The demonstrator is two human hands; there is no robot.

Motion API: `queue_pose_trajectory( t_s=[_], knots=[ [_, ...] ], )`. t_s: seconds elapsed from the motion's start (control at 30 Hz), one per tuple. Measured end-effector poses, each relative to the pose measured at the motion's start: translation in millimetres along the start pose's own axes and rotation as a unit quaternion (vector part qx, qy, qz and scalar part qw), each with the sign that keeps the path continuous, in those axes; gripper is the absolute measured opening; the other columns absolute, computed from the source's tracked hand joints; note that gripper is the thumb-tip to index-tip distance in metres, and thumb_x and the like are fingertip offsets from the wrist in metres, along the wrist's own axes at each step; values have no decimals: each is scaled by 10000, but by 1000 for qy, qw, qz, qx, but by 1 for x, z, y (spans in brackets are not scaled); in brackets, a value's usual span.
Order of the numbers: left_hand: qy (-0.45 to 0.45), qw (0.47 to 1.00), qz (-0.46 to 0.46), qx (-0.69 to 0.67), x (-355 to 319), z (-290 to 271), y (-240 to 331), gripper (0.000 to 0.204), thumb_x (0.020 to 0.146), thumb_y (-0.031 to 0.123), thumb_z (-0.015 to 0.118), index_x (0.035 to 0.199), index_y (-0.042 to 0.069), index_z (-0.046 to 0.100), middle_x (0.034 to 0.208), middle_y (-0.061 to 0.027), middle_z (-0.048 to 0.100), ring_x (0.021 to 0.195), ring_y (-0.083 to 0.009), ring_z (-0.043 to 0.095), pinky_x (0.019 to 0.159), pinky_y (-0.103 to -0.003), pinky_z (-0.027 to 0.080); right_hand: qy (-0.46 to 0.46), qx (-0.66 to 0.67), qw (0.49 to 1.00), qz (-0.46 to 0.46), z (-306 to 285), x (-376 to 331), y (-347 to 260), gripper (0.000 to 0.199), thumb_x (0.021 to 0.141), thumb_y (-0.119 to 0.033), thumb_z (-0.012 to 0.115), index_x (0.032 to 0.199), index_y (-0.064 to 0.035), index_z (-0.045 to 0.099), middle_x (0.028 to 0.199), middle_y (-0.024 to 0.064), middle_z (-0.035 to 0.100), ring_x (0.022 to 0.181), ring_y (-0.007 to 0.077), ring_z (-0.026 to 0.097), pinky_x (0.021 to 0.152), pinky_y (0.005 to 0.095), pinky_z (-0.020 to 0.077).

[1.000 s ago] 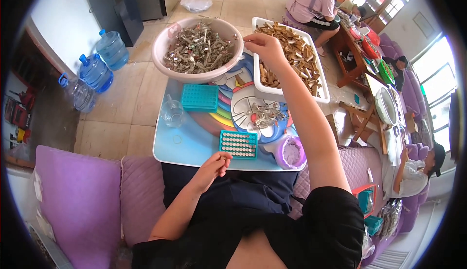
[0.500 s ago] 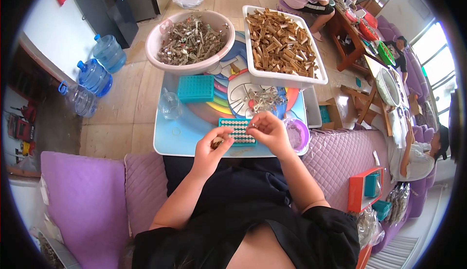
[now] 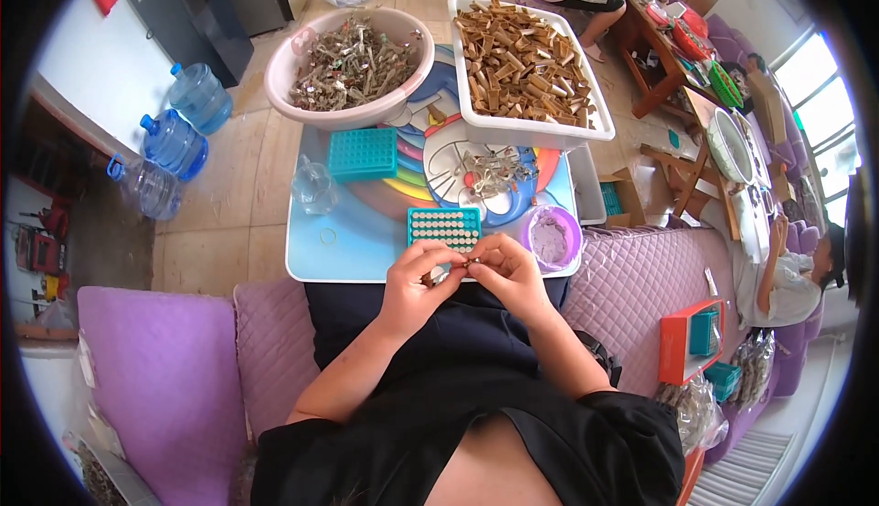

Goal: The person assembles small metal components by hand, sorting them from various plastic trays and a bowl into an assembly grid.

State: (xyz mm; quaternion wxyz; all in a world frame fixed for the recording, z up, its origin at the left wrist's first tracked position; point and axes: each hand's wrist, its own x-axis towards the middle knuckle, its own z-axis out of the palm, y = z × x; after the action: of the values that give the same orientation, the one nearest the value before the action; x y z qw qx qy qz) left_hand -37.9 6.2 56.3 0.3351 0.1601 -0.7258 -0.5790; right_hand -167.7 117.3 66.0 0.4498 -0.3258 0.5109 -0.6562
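My left hand [image 3: 423, 288] and my right hand [image 3: 509, 277] meet over the table's near edge, fingertips pinched together around a small brownish piece [image 3: 470, 264], too small to name. More brownish pieces [image 3: 432, 279] show in the curl of my left fingers. Just beyond my hands lies a teal rack [image 3: 411, 231] filled with rows of round, whitish-topped pieces. To the right of my right hand is a purple tub [image 3: 577, 238] with whitish material inside. Behind the rack, a loose heap of thin metallic strips [image 3: 494, 174] lies on the cartoon-printed table [image 3: 352, 254].
A second teal rack [image 3: 363, 154] and a clear plastic container [image 3: 314, 187] sit at the table's left. At the back stand a pink basin [image 3: 279, 94] of crumpled silvery-brown pieces and a white tray [image 3: 600, 121] of brown pieces. Purple cushions [image 3: 156, 369] flank me; other people sit at right.
My hands have drawn together and back from the rack toward me; the fingertips, apart before, now meet on the small piece. The view has shifted slightly.
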Motion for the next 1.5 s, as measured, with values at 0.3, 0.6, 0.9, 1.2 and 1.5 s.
queue_pose_trajectory(
  t_s=[0.3,0.6,0.9,1.2,1.5],
  knots=[
    [-12,974,-146,-172,-6,-6,-15,173,789,42,672,953,57,620,871,33,552,688,-18,492,541,-173,375,-32,73,997,-4,4,4,9,219,900,-18,520,1112,15,477,1034,131,600,953,192,605,867,337,497],
    [-93,871,-227,-426,-5,-8,-18,278,907,141,535,1167,44,520,925,21,510,769,-40,461,661,-203,378,-16,212,977,-16,-13,6,37,136,852,-6,593,986,18,589,981,113,626,873,183,625,784,312,520],
    [-23,906,-171,-387,-16,-3,-30,361,924,154,536,1257,31,474,1088,-42,523,984,-121,505,854,-253,403,27,6,998,55,9,3,12,116,848,-39,627,938,32,612,861,31,624,775,89,601,706,221,500],
    [5,912,-133,-388,-17,-4,-34,381,779,-11,681,1143,8,569,1078,-97,620,975,-162,589,856,-300,491,25,37,998,53,16,2,14,106,861,-46,608,937,25,588,866,21,606,796,85,592,712,217,492],
    [33,901,-167,-399,-16,-5,-36,352,741,-7,713,1068,13,584,1011,-103,633,921,-162,606,830,-284,490,23,49,998,32,16,1,18,86,853,-31,609,919,13,575,859,22,596,773,77,577,697,208,475]
  ],
)
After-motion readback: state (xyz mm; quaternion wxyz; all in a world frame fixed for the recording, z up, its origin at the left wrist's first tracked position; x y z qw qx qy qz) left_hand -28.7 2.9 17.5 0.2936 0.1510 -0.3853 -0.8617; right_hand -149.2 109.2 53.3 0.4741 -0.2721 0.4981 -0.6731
